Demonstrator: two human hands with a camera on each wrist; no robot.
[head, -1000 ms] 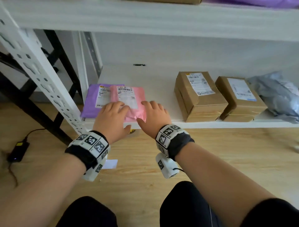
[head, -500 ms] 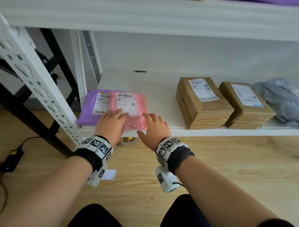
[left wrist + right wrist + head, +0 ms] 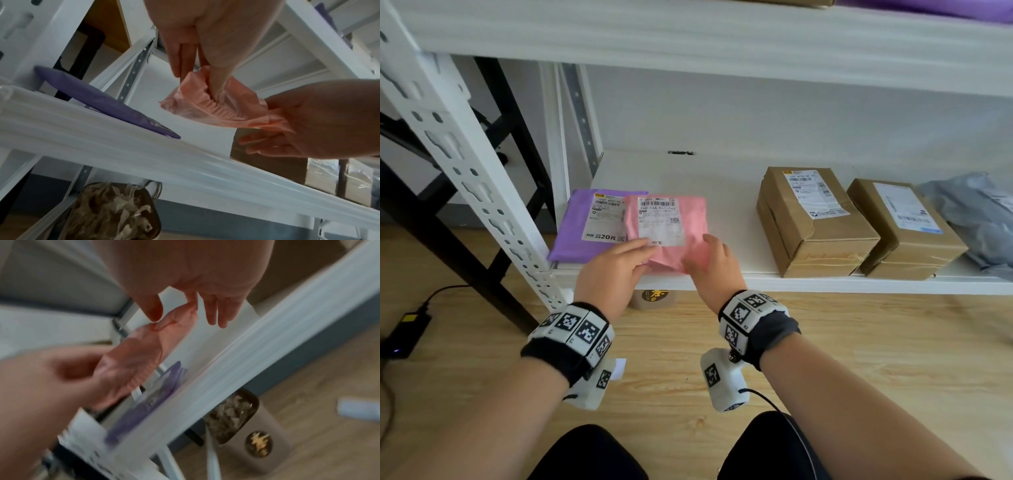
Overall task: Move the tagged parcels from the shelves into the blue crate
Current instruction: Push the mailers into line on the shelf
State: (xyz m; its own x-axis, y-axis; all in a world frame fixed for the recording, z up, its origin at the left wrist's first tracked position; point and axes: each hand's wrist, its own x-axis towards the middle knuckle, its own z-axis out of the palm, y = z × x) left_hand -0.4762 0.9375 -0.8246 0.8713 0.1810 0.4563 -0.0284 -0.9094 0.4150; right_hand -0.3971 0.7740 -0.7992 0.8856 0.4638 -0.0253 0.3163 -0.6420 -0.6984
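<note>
A pink parcel [image 3: 688, 219] with a white barcode tag lies at the front left of the low white shelf [image 3: 722, 178], overlapping a purple tagged parcel [image 3: 575, 226]. My left hand [image 3: 643, 253] pinches the pink parcel's near left edge between thumb and fingers, and in the left wrist view the plastic [image 3: 216, 112] crumples around the thumb. My right hand [image 3: 698, 257] pinches the near right corner [image 3: 174, 321] between thumb and forefinger, with its other fingers straight. The near edge is raised off the shelf. No blue crate is in view.
Two taped cardboard boxes [image 3: 818, 240] [image 3: 907, 240] and a grey bag [image 3: 976, 216] stand to the right on the same shelf. A perforated white upright [image 3: 465, 171] rises on the left. Under the shelf edge sits a brown container [image 3: 654, 299]. A power adapter [image 3: 404, 332] lies on the wood floor.
Both hands lay flat on the pink parcel's near edge before. Now they pinch that edge from either side and it is raised off the shelf.
</note>
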